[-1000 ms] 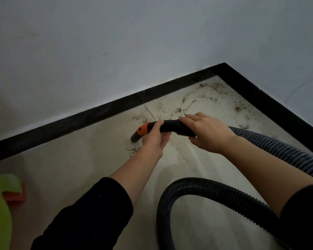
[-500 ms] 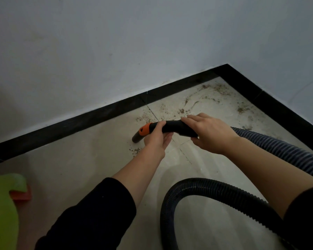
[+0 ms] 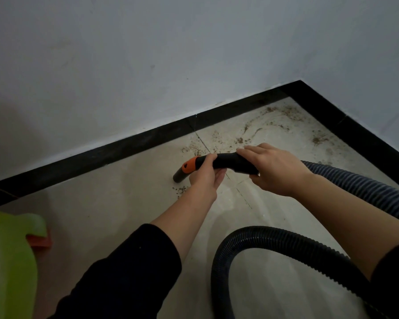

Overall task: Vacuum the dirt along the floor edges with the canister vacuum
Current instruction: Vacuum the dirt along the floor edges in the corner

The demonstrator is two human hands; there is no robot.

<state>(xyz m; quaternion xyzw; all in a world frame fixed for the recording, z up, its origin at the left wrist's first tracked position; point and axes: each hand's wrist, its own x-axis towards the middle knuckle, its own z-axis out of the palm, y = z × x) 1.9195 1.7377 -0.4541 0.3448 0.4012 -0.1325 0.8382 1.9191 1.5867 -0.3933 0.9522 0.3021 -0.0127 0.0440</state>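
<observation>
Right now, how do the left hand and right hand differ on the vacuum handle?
The left hand grips the handle at the front, by the orange collar; the right hand grips the rear, toward the hose. The left hand comes up from beneath, while the right hand's fingers lie over the top. Both are curled round the same black handle.

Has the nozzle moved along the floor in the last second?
No. The nozzle still ends just above the small dirt patch, left of the grout line; the shift in frame is camera motion.
</observation>
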